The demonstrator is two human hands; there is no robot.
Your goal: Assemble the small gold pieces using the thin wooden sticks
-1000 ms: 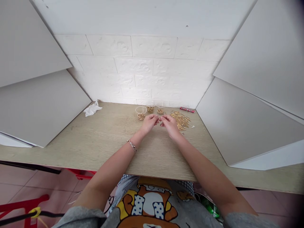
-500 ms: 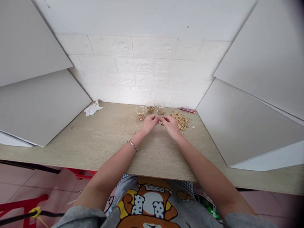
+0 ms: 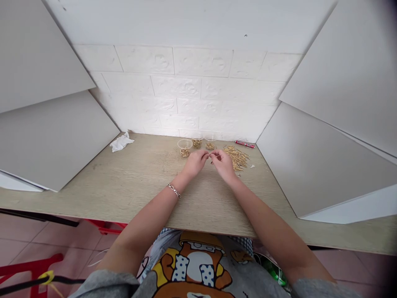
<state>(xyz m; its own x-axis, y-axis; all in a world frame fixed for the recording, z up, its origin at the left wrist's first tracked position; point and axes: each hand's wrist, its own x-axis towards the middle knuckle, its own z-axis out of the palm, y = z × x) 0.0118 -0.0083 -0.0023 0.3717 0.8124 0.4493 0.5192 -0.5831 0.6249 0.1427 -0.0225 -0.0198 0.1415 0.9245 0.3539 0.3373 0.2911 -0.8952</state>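
My left hand [image 3: 196, 162] and my right hand [image 3: 223, 162] meet fingertip to fingertip above the wooden table, both closed in a pinch. Whatever lies between the fingers is too small to make out. Just right of my right hand spreads a pile of thin gold-coloured pointed sticks [image 3: 238, 159]. Beyond my left hand stands a clear cup [image 3: 185, 149] with small gold pieces at its bottom. Two more clear containers are behind, one with darker gold pieces [image 3: 197, 143] and one with a shallow layer of gold pieces [image 3: 210, 146].
A red patterned tube [image 3: 245, 144] lies by the back wall. At the back left is a crumpled white tissue [image 3: 122, 142]. Brown crumbs [image 3: 169, 158] are scattered on the table [image 3: 124, 182]. Grey-white panels [image 3: 58, 140] flank both sides, and a brick-patterned wall [image 3: 173, 91] closes the back.
My fingertips have shifted slightly and the left hand has moved a little to the right. The cups and the pile of sticks stay where they were.
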